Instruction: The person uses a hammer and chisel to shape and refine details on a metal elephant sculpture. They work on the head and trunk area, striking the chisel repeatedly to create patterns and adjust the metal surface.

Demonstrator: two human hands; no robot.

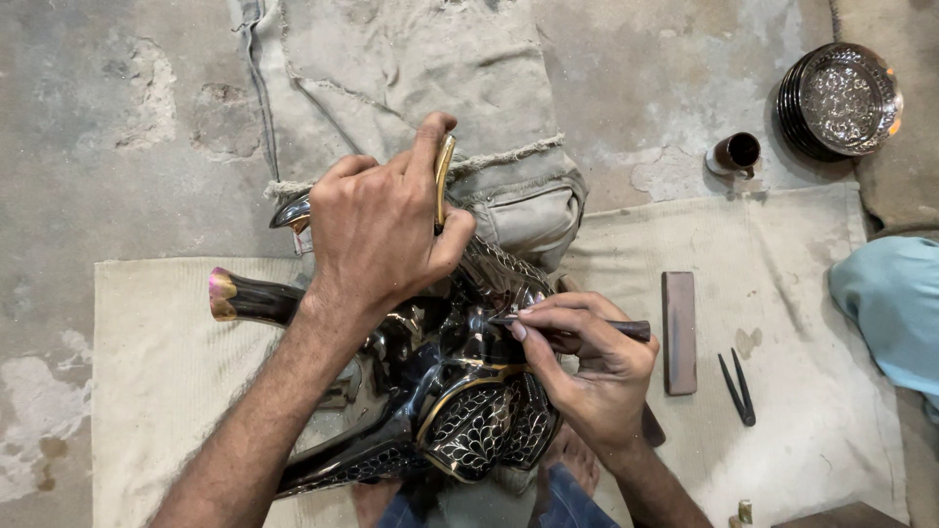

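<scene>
Vessel: we see a black, engraved metal jug (460,411) lying on its side across a pale cloth (166,362), braced between our knees at the middle of the view.
Spout: its flared tip (223,295) juts left, clear of both hands.
Left hand: our left hand (377,230) wraps the brass handle (445,176), fingers closed tight around it.
Right hand: our right hand (592,367) pinches a thin engraving tool (577,325), tip touching the dark body.
Handling: we judge it rigid, weighty and slick where polished; its coating looks easy to scratch, so the handle and neck seem the safest holds.
Beside us: a dark sharpening stone (679,332) and small tweezers (738,387) lie right of the jug.
Floor: rough, patched concrete (117,127), with stacked engraved plates (839,100) far right.
</scene>
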